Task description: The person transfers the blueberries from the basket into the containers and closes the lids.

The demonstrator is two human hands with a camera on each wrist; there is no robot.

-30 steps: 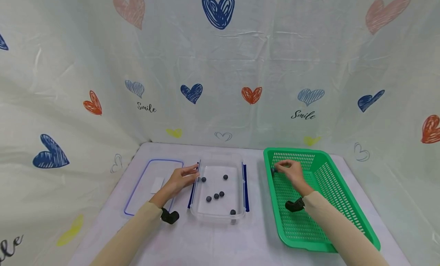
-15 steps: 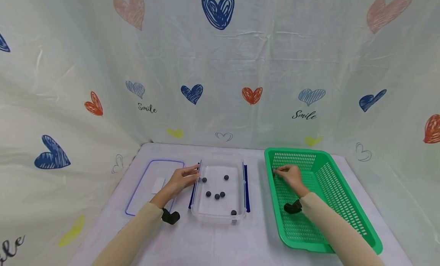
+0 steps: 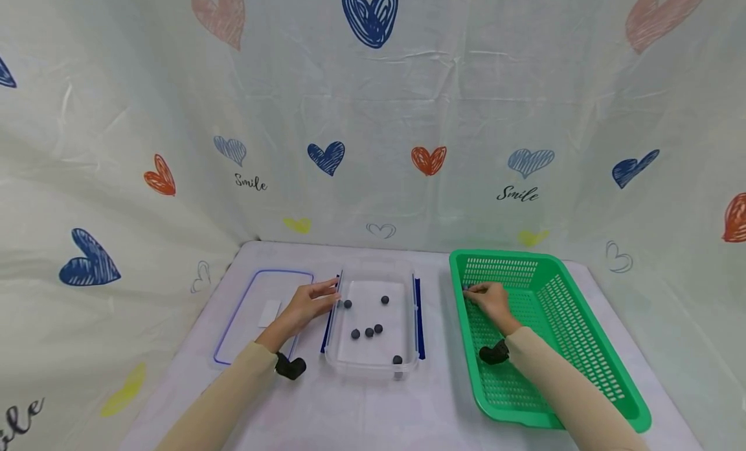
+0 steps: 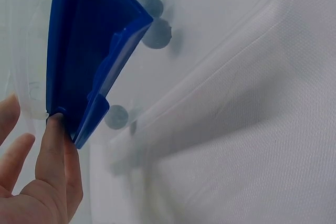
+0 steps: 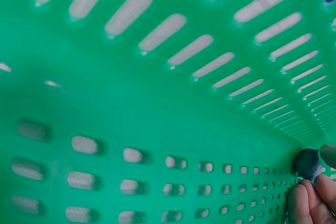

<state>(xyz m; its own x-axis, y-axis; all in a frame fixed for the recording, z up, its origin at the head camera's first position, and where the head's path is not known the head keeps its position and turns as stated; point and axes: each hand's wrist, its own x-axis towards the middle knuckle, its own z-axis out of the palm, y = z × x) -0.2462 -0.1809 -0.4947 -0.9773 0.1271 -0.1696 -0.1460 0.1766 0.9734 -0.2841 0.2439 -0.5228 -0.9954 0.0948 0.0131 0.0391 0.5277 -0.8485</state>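
My right hand (image 3: 491, 303) is inside the green basket (image 3: 588, 321), at its left wall toward the back. Thumb and fingers pinch a dark, round blueberry (image 5: 307, 163) low in the basket's corner. With straight, spread fingers, my left hand (image 3: 303, 308) touches the left side of a clear plastic box (image 3: 373, 368). In the left wrist view, its fingertips meet the box's blue latch (image 4: 89, 51), which is flipped outward. Several blueberries (image 3: 385, 300) lie scattered on the box floor, three of them (image 3: 369, 332) close together in the middle.
To the left of the box lies a clear lid (image 3: 239, 315) with a blue seal and a white label (image 3: 269, 313). A second blue latch (image 3: 419, 318) sticks out from the box's right side. Behind the white table stands a curtain (image 3: 373, 114) printed with hearts.
My right hand has shifted slightly down and left along the basket wall with its fingers at the blueberry. One blueberry in the box has rolled a little. The left hand stays on the latch.
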